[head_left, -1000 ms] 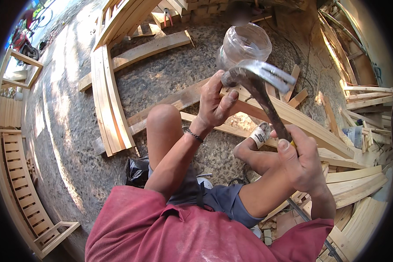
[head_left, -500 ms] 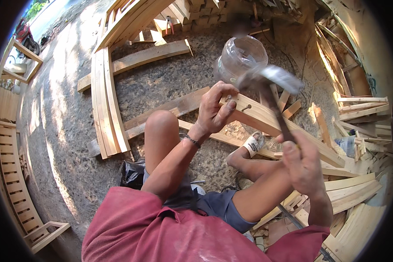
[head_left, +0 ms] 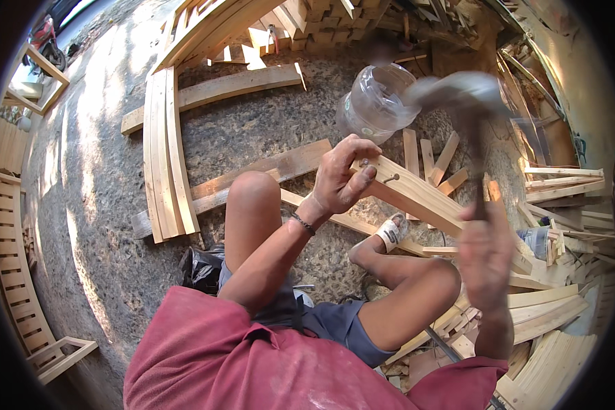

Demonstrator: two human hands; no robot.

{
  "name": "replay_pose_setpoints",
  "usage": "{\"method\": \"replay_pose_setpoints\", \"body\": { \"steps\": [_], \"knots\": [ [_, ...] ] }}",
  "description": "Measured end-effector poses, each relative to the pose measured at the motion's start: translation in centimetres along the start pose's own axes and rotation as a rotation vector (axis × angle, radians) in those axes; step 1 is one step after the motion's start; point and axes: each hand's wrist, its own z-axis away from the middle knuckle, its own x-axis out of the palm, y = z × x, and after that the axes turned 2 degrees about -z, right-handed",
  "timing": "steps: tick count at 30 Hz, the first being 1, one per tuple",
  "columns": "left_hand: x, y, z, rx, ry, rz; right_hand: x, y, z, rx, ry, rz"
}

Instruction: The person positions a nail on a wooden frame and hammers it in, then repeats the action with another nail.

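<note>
Head view: person is sitting on the gravel ground (head_left: 102,205), knees up, nailing a wooden slat (head_left: 417,195).

Left hand (head_left: 342,179) is gripping the slat's near end, fingers (head_left: 362,176) curled and pressed onto the wood, thumb side just beside a nail (head_left: 391,178) standing partly out of the slat face. A second nail head looks to be sitting closer to the fingertips, too small to confirm.

Right hand (head_left: 488,256) is wrapping tight round the handle of a hammer (head_left: 468,102), fingers closed on it. Hammer head is raised above the nail and motion-blurred, so I'd judge this is mid-swing in the driving step.

Next move calls for landing the face square on the nail head while keeping the left fingers off the strike line — they're close.

The slat: pale planed wood, long, slightly curved, running diagonally from the left hand down toward the right, resting across other slats near the sandalled foot (head_left: 389,232).

Clear plastic jar (head_left: 376,102) is standing on the ground just beyond the slat. Stacked curved boards (head_left: 164,150) are lying well to the left.
</note>
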Motion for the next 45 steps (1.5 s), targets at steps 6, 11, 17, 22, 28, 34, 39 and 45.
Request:
{"method": "replay_pose_setpoints", "body": {
  "steps": [6,11,17,22,28,34,39,45],
  "knots": [
    [-0.5,0.3,0.0,-0.005,-0.024,-0.045,-0.8,1.2,2.5,-0.205,0.213,-0.264],
    [0.5,0.1,-0.3,-0.015,-0.025,-0.059,1.5,2.4,1.0,0.051,-0.136,0.103],
    [-0.3,0.3,0.4,-0.061,-0.021,-0.087,-0.8,-1.8,0.4,-0.097,0.323,-0.502],
    [0.3,-0.3,0.4,-0.007,0.015,-0.175,1.4,2.9,1.4,-0.069,0.033,0.021],
    [-0.7,-0.3,0.9,-0.001,-0.018,-0.257,-0.4,-0.1,0.3,0.017,0.093,-0.216],
    [0.3,-0.2,0.6,0.038,0.047,-0.191,-1.9,0.4,1.8,-0.34,0.175,-0.478],
    [1.0,0.0,-0.1,0.018,0.066,-0.193,1.2,2.5,1.4,0.207,-0.11,0.048],
    [0.7,-0.2,0.7,0.018,0.133,-0.154,-3.1,-3.3,0.6,-0.193,0.314,-0.521]
  ]
}}
